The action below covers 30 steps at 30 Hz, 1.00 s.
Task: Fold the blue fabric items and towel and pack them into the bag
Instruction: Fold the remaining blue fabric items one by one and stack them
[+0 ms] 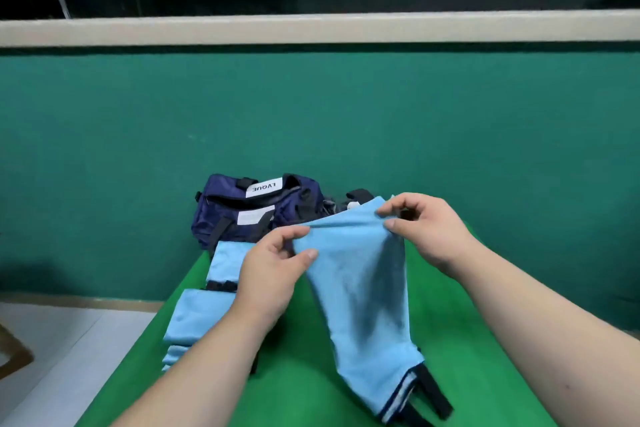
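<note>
- The bag [242, 215] sits at the far end of the worktop [301, 374], against the wall [311, 114].
- In front of the bag, along the worktop's left side, lie a folded cloth [225, 262] and, nearer, a stack of folded cloths [194, 319].
- Right of them, a garment [363, 288] hangs from the left hand [273, 274] and right hand [426, 229], its lower end on the worktop.

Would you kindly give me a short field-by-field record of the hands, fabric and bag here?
Left hand: pinches the upper edge of the light blue garment
Right hand: pinches the same edge, further right
Garment: held up, dark-trimmed end on the green table
Folded blue items: stacked at the table's left
Navy duffel bag: at the far end, behind the garment
</note>
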Tool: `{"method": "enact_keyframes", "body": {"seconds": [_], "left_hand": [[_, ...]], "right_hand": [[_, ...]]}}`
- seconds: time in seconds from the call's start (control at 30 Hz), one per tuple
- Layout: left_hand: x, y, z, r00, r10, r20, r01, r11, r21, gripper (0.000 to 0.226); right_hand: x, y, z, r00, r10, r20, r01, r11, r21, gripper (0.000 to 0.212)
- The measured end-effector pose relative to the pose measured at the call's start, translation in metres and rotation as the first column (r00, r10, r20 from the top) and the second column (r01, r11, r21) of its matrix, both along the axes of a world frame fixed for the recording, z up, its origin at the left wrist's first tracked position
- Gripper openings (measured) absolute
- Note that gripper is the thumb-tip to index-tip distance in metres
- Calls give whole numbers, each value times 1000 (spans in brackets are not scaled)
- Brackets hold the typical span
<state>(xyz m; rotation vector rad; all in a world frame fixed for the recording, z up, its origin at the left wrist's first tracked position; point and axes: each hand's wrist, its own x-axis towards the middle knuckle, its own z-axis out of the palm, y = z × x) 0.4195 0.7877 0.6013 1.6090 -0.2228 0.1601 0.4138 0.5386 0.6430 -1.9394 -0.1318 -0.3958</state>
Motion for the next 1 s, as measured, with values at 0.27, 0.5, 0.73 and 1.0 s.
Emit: {"method": "enact_keyframes", "body": {"seconds": [0.27,0.5,0.73,1.0], "left_hand": [[-31,-17,122,929,-286,235,283,958,46,43],[-24,-36,112,917,-375,137,360,925,119,46],[35,-60,111,950,-310,46,295,934,200,43],[49,-62,184,912,-198,360,105,960,261,47]], "right_hand": [[-93,-36,90,969,-1,248,-22,996,91,52],[-101,-53,62,983,-60,173,44,994,98,53],[-37,-66,55,982,-178,57,176,984,30,55],[-12,-59,127,886,-268,378,251,963,94,65]]}}
